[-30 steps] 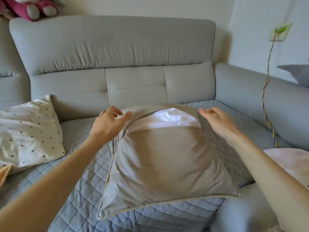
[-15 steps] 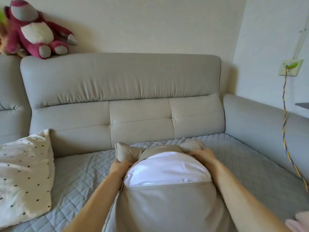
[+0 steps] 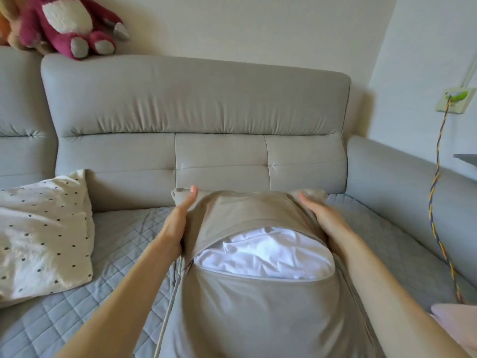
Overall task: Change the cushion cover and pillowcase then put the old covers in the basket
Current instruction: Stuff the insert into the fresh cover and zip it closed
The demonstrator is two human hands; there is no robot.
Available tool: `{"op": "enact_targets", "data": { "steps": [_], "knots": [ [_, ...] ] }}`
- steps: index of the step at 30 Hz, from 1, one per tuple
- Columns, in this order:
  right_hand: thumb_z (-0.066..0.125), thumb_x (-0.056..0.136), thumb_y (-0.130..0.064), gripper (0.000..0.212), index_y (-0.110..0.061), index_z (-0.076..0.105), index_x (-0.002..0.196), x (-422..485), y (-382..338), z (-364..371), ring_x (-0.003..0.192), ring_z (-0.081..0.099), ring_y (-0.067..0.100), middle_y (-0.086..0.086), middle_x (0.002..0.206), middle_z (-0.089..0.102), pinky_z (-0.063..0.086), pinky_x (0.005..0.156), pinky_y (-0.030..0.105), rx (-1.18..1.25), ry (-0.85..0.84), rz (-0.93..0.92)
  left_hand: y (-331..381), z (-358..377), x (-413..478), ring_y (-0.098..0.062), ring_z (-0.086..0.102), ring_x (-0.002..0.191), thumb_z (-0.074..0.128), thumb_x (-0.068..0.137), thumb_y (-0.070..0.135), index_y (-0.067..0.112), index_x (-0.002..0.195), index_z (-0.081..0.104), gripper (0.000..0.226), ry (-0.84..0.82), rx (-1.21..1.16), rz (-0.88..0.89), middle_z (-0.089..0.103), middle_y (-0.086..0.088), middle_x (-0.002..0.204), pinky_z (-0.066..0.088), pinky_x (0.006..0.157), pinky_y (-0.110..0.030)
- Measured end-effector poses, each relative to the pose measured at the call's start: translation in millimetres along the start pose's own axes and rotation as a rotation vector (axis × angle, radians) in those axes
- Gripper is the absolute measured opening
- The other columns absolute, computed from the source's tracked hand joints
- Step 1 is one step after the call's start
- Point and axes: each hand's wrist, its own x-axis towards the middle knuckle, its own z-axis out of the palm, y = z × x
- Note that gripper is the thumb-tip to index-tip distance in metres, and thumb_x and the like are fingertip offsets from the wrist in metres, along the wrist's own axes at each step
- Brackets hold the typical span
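Left hand (image 3: pixel 178 220) and right hand (image 3: pixel 322 215) each grip a far corner of the beige cover (image 3: pixel 245 306). White cushion (image 3: pixel 263 254) bulges through its open slit. Bare sofa seat (image 3: pixel 124 228) either side.

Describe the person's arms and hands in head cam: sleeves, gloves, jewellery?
Both forearms are bare for all of their visible length; no sleeves show. The left hand and right hand wear no gloves, and no rings, watch or bracelets are visible. Fingers are bare, with short, unpainted-looking nails.

Grey sofa (image 3: pixel 196 120) against a cream wall (image 3: pixel 245 29); plush toy (image 3: pixel 69 24) atop its backrest, wall socket (image 3: pixel 454 100) to its right.
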Motion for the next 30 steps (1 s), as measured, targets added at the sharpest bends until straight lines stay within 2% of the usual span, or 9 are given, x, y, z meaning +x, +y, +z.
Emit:
{"op": "enact_targets", "data": {
  "steps": [5, 8, 11, 14, 17, 21, 25, 27, 30],
  "knots": [
    [0.074, 0.079, 0.001, 0.030, -0.005, 0.065, 0.107, -3.8, -10.6, -3.0, 0.072, 0.065, 0.020, 0.008, 0.082, 0.069, 0.048, 0.058, 0.027, -0.012, 0.141, -0.073, 8.5, 3.9, 6.9, -0.025, 0.063, 0.085, 0.083, 0.077, 0.032, 0.004, 0.106, 0.061, 0.045, 0.371, 0.123, 0.206, 0.068, -0.010, 0.095, 0.053, 0.078, -0.038],
    [0.079, 0.081, -0.025, 0.028, -0.009, 0.068, 0.101, -4.3, -10.7, 4.8, 0.084, 0.066, 0.024, 0.008, 0.094, 0.072, 0.047, 0.068, 0.030, -0.124, 0.285, -0.228, -1.1, 10.8, 4.3, -0.028, 0.063, 0.095, 0.076, 0.079, 0.044, 0.018, 0.101, 0.063, 0.036, 0.551, 0.271, 0.442, 0.069, -0.003, 0.097, 0.050, 0.089, -0.043],
    [0.066, 0.083, -0.063, 0.061, -0.006, 0.069, 0.106, -5.2, -8.8, 13.9, 0.106, 0.061, 0.034, 0.015, 0.110, 0.069, 0.045, 0.082, 0.035, -0.296, 0.521, -0.299, -2.3, 11.7, 3.5, -0.027, 0.059, 0.096, 0.070, 0.085, 0.048, 0.027, 0.098, 0.062, 0.026, 0.641, 0.267, 0.528, 0.069, -0.002, 0.098, 0.047, 0.089, -0.040],
    [0.061, 0.089, -0.056, 0.051, -0.011, 0.067, 0.112, 0.9, -2.8, 17.0, 0.113, 0.059, 0.035, 0.013, 0.115, 0.068, 0.046, 0.090, 0.038, -0.399, 0.384, -0.298, -0.3, -2.8, 12.8, -0.026, 0.060, 0.109, 0.073, 0.082, 0.044, 0.036, 0.110, 0.061, 0.032, 0.537, 0.233, 0.432, 0.067, 0.004, 0.109, 0.047, 0.096, -0.041],
    [0.068, 0.091, -0.034, 0.042, -0.014, 0.057, 0.126, 1.4, 0.3, 13.2, 0.117, 0.057, 0.025, 0.004, 0.126, 0.062, 0.041, 0.090, 0.030, -0.221, 0.141, -0.230, 2.9, -16.8, 15.3, -0.022, 0.043, 0.134, 0.071, 0.088, 0.034, 0.040, 0.150, 0.031, 0.074, 0.354, 0.170, 0.333, 0.043, 0.008, 0.148, 0.036, 0.112, -0.039],
    [0.066, 0.086, -0.057, 0.082, -0.018, 0.034, 0.151, -20.4, 3.2, 8.1, 0.141, 0.037, 0.021, 0.001, 0.152, 0.040, 0.031, 0.114, 0.036, -0.336, 0.226, -0.316, 7.2, 2.8, -11.3, -0.025, 0.030, 0.142, 0.060, 0.090, 0.052, 0.032, 0.150, 0.034, 0.069, 0.447, 0.667, 0.539, 0.034, -0.007, 0.154, 0.023, 0.117, -0.038],
    [0.056, 0.089, -0.051, 0.047, -0.024, 0.063, 0.127, -78.2, 24.8, 18.5, 0.132, 0.044, 0.007, -0.009, 0.135, 0.054, 0.030, 0.112, 0.023, -0.439, 0.241, -0.893, -24.2, 49.6, -54.5, -0.013, 0.022, 0.146, 0.039, 0.088, 0.071, 0.046, 0.142, 0.042, 0.059, 0.099, 1.109, 0.942, 0.032, 0.010, 0.156, 0.017, 0.120, -0.036],
    [0.048, 0.093, -0.047, 0.041, -0.027, 0.068, 0.122, -88.4, 45.6, 22.2, 0.129, 0.048, 0.003, -0.013, 0.133, 0.057, 0.035, 0.110, 0.024, -0.588, 0.126, -0.977, -48.6, 60.2, -60.7, -0.011, 0.019, 0.148, 0.021, 0.084, 0.078, 0.050, 0.146, 0.032, 0.068, -0.001, 1.339, 0.873, 0.028, 0.017, 0.158, 0.014, 0.120, -0.040],
    [0.031, 0.094, -0.045, 0.050, -0.036, 0.057, 0.136, -84.9, 68.9, 26.2, 0.133, 0.046, 0.003, -0.017, 0.142, 0.053, 0.036, 0.110, 0.031, -0.946, -0.034, -0.890, -71.1, 57.7, -54.3, -0.009, 0.040, 0.136, 0.008, 0.083, 0.079, 0.046, 0.144, 0.037, 0.075, 0.001, 1.522, 0.795, 0.049, 0.019, 0.143, 0.024, 0.113, -0.036]
  ]
}}
